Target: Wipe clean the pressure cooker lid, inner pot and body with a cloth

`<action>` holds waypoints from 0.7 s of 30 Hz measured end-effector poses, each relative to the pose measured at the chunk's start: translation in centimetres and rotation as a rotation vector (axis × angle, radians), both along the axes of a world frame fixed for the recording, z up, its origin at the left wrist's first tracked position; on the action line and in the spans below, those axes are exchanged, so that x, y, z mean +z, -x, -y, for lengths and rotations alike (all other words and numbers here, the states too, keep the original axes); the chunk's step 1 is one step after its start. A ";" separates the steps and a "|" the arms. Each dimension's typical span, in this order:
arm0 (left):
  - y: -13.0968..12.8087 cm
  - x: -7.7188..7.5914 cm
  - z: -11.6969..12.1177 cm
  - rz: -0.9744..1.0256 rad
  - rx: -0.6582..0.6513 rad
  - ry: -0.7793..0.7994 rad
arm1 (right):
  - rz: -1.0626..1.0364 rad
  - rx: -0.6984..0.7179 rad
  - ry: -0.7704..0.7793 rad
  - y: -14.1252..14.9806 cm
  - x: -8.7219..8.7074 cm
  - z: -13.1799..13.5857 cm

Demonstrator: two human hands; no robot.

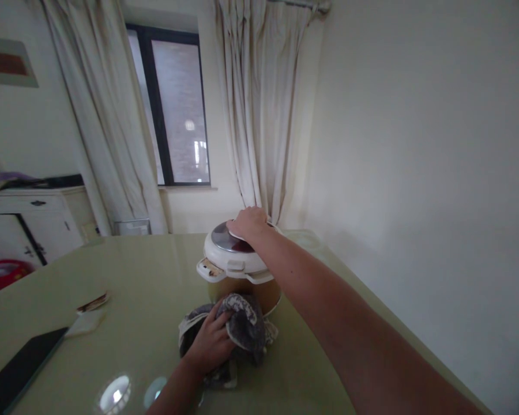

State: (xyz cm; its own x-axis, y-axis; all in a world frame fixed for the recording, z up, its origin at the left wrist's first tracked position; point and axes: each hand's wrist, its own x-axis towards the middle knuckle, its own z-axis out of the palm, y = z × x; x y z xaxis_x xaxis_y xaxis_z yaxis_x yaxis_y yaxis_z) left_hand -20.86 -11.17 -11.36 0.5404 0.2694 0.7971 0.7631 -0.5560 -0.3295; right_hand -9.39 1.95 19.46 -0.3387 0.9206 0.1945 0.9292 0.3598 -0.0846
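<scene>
A cooker (215,259) with a white-rimmed lid and a gold-brown body stands on the table in the head view. My right hand (251,222) reaches across and is closed over the handle on top of the lid; the hand hides most of that handle. Close to the cooker's front, my left hand (214,341) grips a bunched grey patterned cloth (247,331), fingers pressed into its folds. The cloth rests at the foot of the cooker and covers part of its lower body. My right forearm hides the cooker's right side.
The pale green glossy tabletop (151,276) reaches toward a wall on the right. At the left lie a dark flat phone-like object (23,369) and a small brown-and-white item (93,302). A white cabinet (54,222) and a red basin (4,276) stand beyond the left edge.
</scene>
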 end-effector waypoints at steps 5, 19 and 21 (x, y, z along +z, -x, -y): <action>-0.7 0.5 0.0 0.022 -0.011 -0.014 | -0.084 -0.092 0.037 0.9 0.7 0.0; 3.7 -0.7 0.6 0.299 0.133 0.125 | -0.181 -0.092 0.008 -0.3 -0.6 -0.6; 4.9 -0.2 0.6 0.557 0.236 0.197 | -0.180 -0.080 -0.007 -0.4 -0.9 -1.0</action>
